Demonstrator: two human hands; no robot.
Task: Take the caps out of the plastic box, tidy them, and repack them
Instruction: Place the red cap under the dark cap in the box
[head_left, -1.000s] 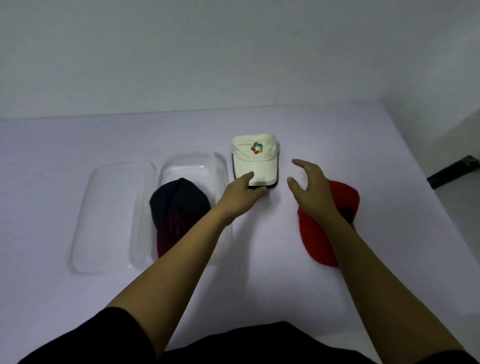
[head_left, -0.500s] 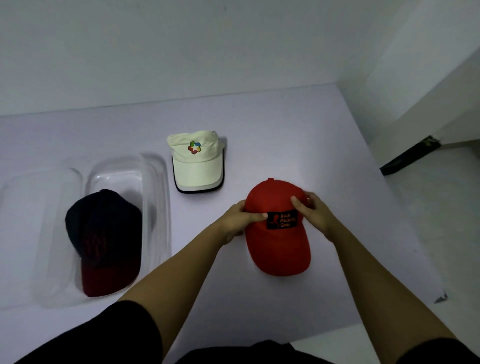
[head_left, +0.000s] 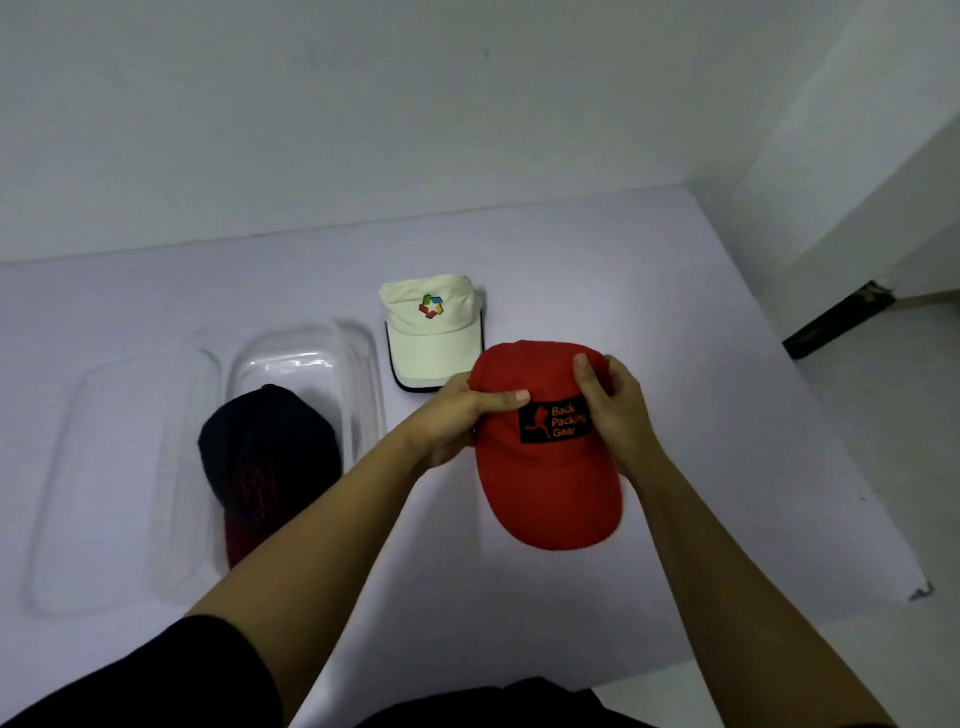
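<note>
tidying step: we grip the red cap (head_left: 550, 467) by its crown, left hand (head_left: 457, 415) and right hand (head_left: 615, 410) pinching. next, we judge, it goes to the box (head_left: 363, 364) at nine o'clock.

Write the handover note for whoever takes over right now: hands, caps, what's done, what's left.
Left hand and right hand: both grip the red cap by its crown, one on each side.
Cream cap: out, on the table right of the box.
Dark cap: in the box; lid lies left of it.
Done: two caps out.
Left: tidy the red cap, take out the dark cap, repack all three.
</note>
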